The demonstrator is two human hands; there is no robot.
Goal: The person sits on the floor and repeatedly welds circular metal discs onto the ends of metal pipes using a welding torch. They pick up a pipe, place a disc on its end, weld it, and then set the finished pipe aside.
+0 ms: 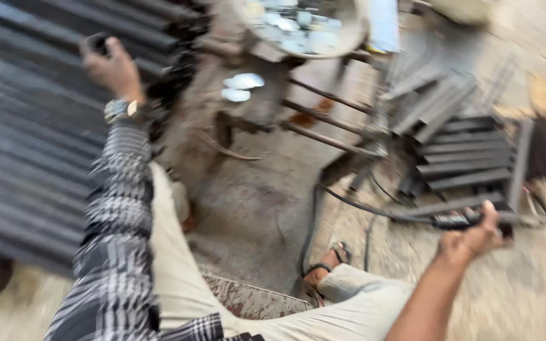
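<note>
Black tool handle, trailing a cable, sits clamped in the right hand at four o'clock. The left hand, at ten o'clock, curls around the end of a dark steel bar over stacked bars. Judging by this, a bar is being picked; the view is blurred.

A metalworking workshop: stacks of dark steel bars and cut angle-iron pieces lie on a dusty concrete floor, with black cables trailing past a rusty welded frame.
</note>
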